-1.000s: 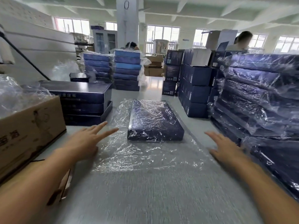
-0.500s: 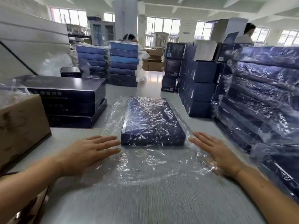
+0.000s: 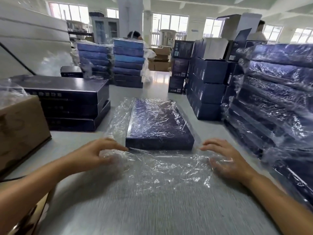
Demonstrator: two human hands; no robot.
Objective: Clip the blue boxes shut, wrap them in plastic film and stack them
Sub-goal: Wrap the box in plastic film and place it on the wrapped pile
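Observation:
A flat dark blue box (image 3: 157, 122) lies on the grey table (image 3: 152, 209) in front of me, draped in crinkled clear plastic film (image 3: 162, 163) that spreads out toward me. My left hand (image 3: 98, 153) has its fingers curled into the bunched film at the box's near left corner. At the near right corner, my right hand (image 3: 225, 158) grips the film with curled fingers, and some film lies over the hand. Both hands sit just short of the box's near edge.
Three unwrapped dark boxes (image 3: 67, 102) are stacked at the left, beside a cardboard carton (image 3: 20, 129). A tall stack of film-wrapped boxes (image 3: 279, 99) fills the right side. Dark cartons (image 3: 208, 89) and more wrapped stacks (image 3: 127, 63) stand behind. People work in the background.
Both hands moved in from the sides to the box's near corners. Their fingers went from flat and spread to curled into the film, which is now bunched under them.

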